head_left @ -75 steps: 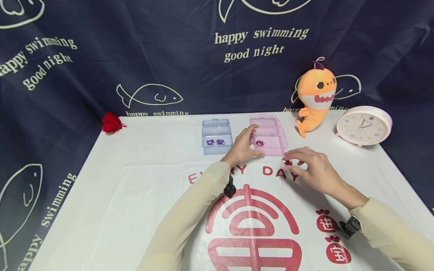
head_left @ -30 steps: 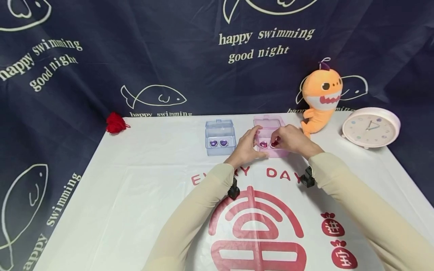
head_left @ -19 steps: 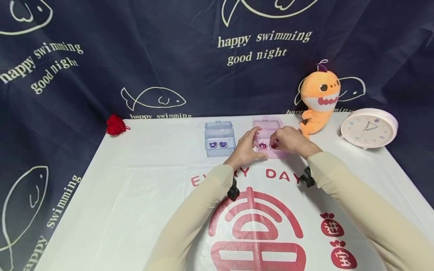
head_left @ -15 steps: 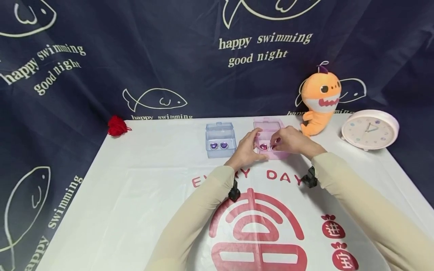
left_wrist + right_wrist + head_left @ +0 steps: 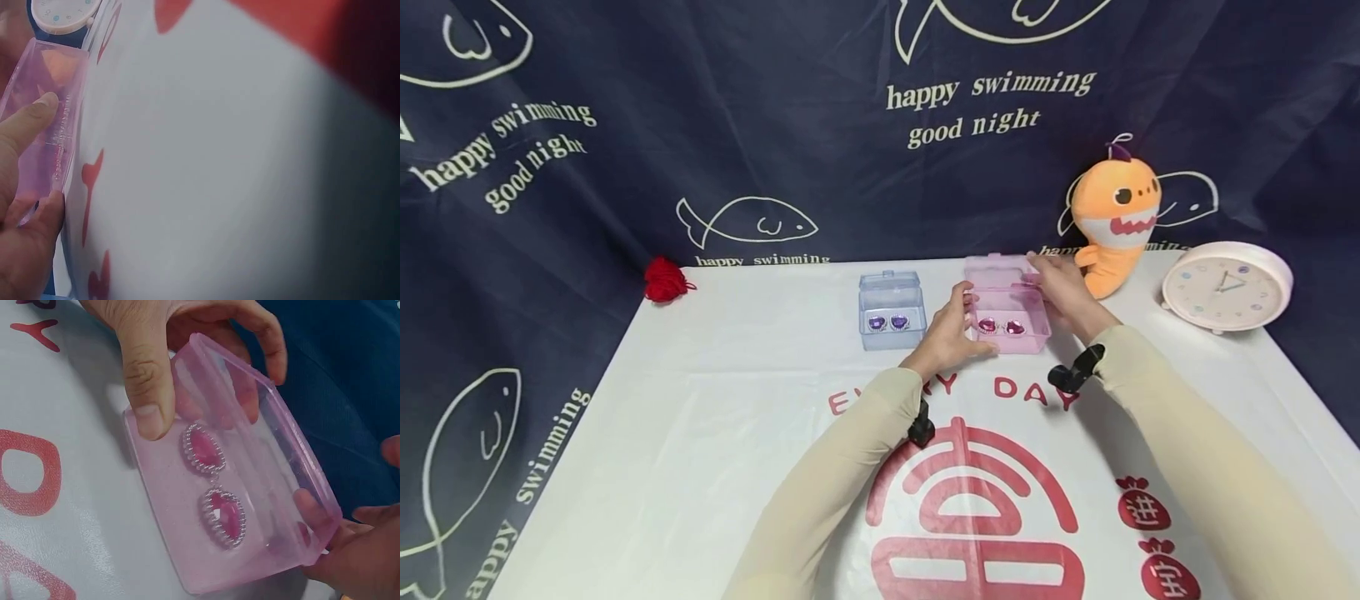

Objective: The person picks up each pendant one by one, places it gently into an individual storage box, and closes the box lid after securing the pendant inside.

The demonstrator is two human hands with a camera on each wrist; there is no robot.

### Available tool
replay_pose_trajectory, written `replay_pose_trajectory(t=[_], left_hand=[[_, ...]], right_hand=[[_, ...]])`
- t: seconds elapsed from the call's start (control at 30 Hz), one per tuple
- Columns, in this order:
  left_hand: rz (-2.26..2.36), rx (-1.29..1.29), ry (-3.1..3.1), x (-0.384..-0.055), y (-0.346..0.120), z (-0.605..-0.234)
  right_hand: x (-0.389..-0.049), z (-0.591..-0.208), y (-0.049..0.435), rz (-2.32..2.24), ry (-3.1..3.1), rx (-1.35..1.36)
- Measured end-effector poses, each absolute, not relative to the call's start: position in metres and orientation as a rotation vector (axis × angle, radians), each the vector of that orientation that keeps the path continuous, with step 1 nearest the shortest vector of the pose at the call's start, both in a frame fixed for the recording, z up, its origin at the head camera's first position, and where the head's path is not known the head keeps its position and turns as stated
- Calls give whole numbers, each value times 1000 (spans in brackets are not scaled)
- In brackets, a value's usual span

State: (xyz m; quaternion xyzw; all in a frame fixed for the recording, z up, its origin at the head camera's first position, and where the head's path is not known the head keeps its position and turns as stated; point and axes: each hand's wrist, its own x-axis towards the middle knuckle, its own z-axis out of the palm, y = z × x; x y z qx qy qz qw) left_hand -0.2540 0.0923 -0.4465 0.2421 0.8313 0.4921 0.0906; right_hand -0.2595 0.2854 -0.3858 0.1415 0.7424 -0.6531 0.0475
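A clear pink plastic box (image 5: 1017, 343) stands on the table with its lid (image 5: 988, 272) raised. My left hand (image 5: 946, 337) grips the box's left end, the thumb against the front wall (image 5: 47, 122). At the right edge of the lid, my right hand (image 5: 1067, 292) pinches it between thumb and fingers. Two pinkish-red gem ornaments lie side by side inside, a left one (image 5: 204, 449) and a right one (image 5: 226, 517), both rimmed with silver beading. To the left, a clear blue box (image 5: 891, 340) with its lid raised holds two purple gems (image 5: 899, 322).
An orange plush shark (image 5: 1116, 217) stands behind my right hand, and a pale round clock (image 5: 1227, 286) sits at the back right. Red yarn (image 5: 666, 281) lies at the back left. A dark fish-print curtain (image 5: 760, 125) hangs behind the white tablecloth (image 5: 700, 417).
My right hand brought a red gem into the pink box beside the other one, let go of it, and moved up to the lid's right edge. My left hand stayed on the box.
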Motion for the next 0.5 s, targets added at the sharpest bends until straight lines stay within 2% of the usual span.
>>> replay_pose_trajectory(t=[0.23, 0.5], left_hand=[[1398, 725, 2498, -254, 93, -445], [1322, 720, 2546, -255, 93, -445]], right_hand=[[-250, -370, 290, -2227, 2110, 424], [-231, -388, 298, -2344, 2125, 223]])
